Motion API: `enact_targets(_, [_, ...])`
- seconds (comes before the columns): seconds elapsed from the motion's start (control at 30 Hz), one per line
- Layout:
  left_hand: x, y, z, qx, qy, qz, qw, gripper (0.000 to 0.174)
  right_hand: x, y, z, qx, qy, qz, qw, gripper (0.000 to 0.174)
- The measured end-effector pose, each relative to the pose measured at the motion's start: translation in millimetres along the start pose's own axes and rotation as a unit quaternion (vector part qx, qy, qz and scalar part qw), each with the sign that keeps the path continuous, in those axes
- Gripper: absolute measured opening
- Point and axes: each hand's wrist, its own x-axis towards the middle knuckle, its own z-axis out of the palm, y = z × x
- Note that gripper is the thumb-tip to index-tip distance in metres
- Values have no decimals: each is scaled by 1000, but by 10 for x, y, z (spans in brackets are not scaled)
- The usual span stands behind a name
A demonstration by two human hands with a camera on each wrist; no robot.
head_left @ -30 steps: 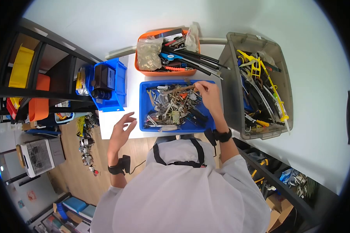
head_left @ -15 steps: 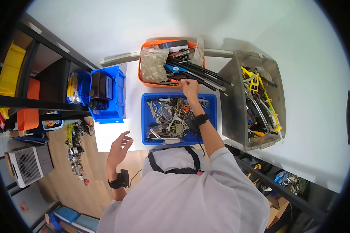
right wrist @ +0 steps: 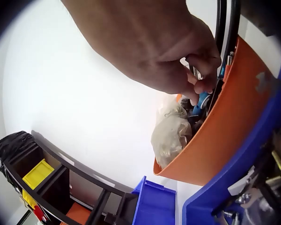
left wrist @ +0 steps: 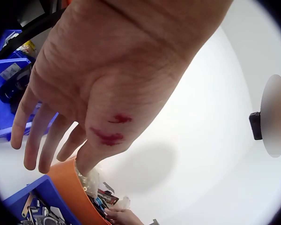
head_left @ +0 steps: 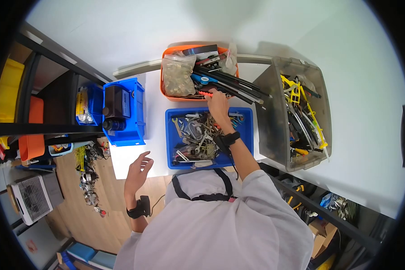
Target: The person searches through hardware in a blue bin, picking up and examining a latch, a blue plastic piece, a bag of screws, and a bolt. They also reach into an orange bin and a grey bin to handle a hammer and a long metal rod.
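My right hand reaches over the near rim of the orange bin. Its fingertips are right at a red ribbed rod and overlap that rod's right end. In the right wrist view the fingers are bent down among the bin's contents, next to a blue tool; I cannot tell whether they grip anything. My left hand hovers by the table's front left edge, fingers loosely spread and holding nothing. Below the right forearm lies a blue tray full of spanners, keys and small metal parts.
A plastic bag of small parts and black tubes fill the orange bin. To the right stands a tall grey tub of tools with a yellow frame. A blue bin holding dark bottles is at left, beside black shelving.
My right hand has moved from the blue tray, where it held a long brown stick, to the orange bin, and the stick is out of its raised grasp. The left hand has barely moved.
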Motion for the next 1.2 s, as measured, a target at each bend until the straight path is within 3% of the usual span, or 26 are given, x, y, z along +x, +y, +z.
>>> enact_targets(0.23, [119, -36, 107, 30, -9, 11, 999, 41, -212, 352, -481, 19, -15, 28, 999, 30])
enact_targets(0.4, [207, -26, 218, 51, -26, 7, 998, 39, -649, 966, -772, -18, -14, 46, 999, 26])
enact_targets(0.5, [245, 41, 291, 59, -34, 20, 997, 39, -967, 1382, -746, -15, -65, 22, 998, 24])
enact_targets(0.57, [269, 102, 343, 61, -43, 19, 997, 39, -1167, 1627, -631, -18, -225, 27, 974, 20])
enact_targets(0.63, [281, 172, 383, 64, -50, 18, 996, 40, -1384, 1770, -524, 6, -244, 24, 970, 19])
enact_targets(0.7, [287, 244, 419, 65, -54, 17, 996, 40, -1526, 1787, -484, -58, -317, -12, 947, 20])
enact_targets(0.73, [286, 260, 432, 69, -57, 16, 996, 40, -1615, 1813, -413, -108, -278, -52, 953, 20])
enact_targets(0.87, [261, 294, 483, 85, -57, 27, 994, 40, -1803, 1953, -256, -123, -246, -55, 960, 21])
enact_targets(0.93, [241, 301, 510, 90, -54, 25, 994, 39, -1895, 2058, -206, -172, -174, -107, 964, 23])
enact_targets(1.03, [220, 311, 555, 93, -59, 23, 994, 39, -1955, 2153, -106, -174, -209, -111, 956, 24])
enact_targets(1.2, [188, 355, 608, 74, -59, 26, 995, 39, -1985, 2143, -45, -182, -184, -114, 959, 26])
